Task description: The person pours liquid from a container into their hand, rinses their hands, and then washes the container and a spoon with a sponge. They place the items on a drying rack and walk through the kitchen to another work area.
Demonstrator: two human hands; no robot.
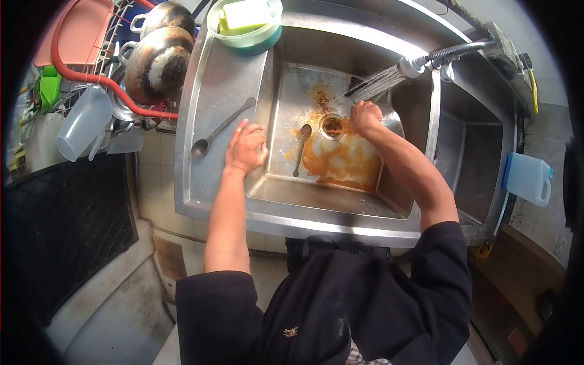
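Observation:
My left hand (246,146) rests on the sink's left ledge, its fingers loosely bent and nothing visible in them. Just above it lies a long dark spoon (226,125), bowl end toward the lower left. My right hand (367,117) is closed at the basin's right side, beneath the running spray head (411,67); what it grips is mostly hidden. Beside that hand shows a shiny curved metal surface (392,118). A smaller spoon (302,149) lies on the basin floor, left of the drain (332,126). Orange-brown residue (340,161) spreads around the drain.
A round tub (244,42) with a yellow-green sponge (246,15) stands at the ledge's back. Blackened pots (159,66), a clear pitcher (85,121) and a red-railed rack (115,91) are at left. A second basin (468,158) and a blue jug (527,177) are at right.

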